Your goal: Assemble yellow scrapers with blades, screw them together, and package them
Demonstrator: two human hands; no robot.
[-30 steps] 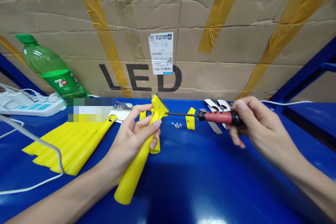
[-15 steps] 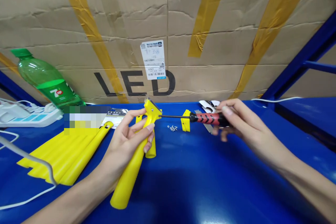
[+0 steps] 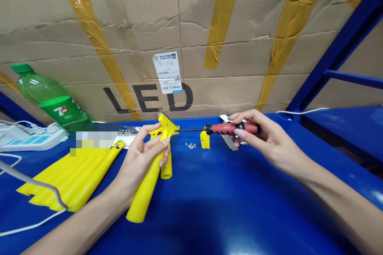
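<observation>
My left hand [image 3: 146, 153] is wrapped round the neck of a yellow scraper [image 3: 144, 193], whose head with a metal blade points up. My right hand [image 3: 257, 129] grips the red and black handle of a screwdriver [image 3: 223, 128]. The screwdriver's shaft lies level, and its tip meets the right side of the scraper's head. Behind the held scraper, a second yellow scraper [image 3: 166, 167] is partly hidden. Several small screws [image 3: 190, 146] lie beside a small yellow piece [image 3: 205, 139]. A flat grey blade [image 3: 229, 142] rests below my right hand.
Several yellow handles [image 3: 72, 175] lie at the left near a printed package [image 3: 127, 133]. A green bottle [image 3: 50, 91] leans beside a white power strip [image 3: 42, 137]. A large cardboard box [image 3: 134, 48] stands behind the blue table [image 3: 209, 207].
The whole view has shifted slightly. My right fingers have closed further round the screwdriver handle. The tip remains at the scraper's head, and my left hand keeps its hold.
</observation>
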